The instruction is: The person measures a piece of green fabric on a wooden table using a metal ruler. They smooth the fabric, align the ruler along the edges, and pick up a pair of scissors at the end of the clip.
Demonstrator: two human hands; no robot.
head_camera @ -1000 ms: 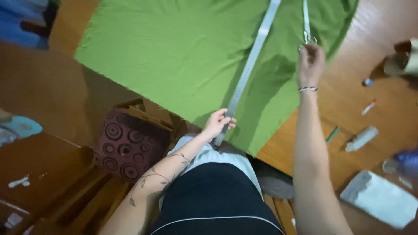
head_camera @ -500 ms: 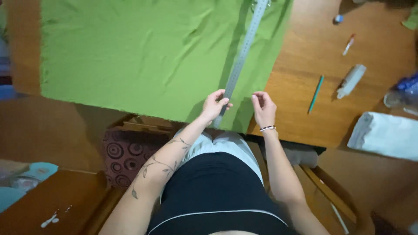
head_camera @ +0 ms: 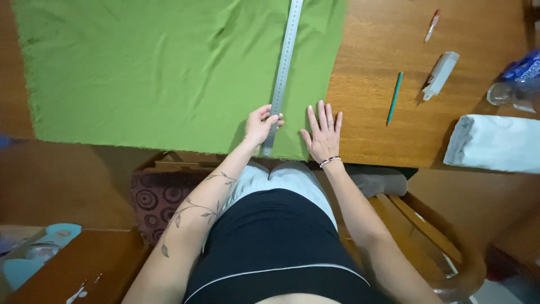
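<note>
Lying lengthwise on the green fabric (head_camera: 169, 73), the long metal ruler (head_camera: 283, 67) is being steadied at its near end by the left hand (head_camera: 260, 125), fingers curled and pinching its edge. Beside it, the right hand (head_camera: 323, 134) is pressing flat on the cloth, fingers spread and holding nothing. By the look of it, the ruler is being lined up near the fabric's right edge; marking along it would call for the teal pencil (head_camera: 394, 97), lying well apart on the wooden table (head_camera: 371, 124) near a white marker (head_camera: 440, 75) and folded white cloth (head_camera: 495, 143).
</note>
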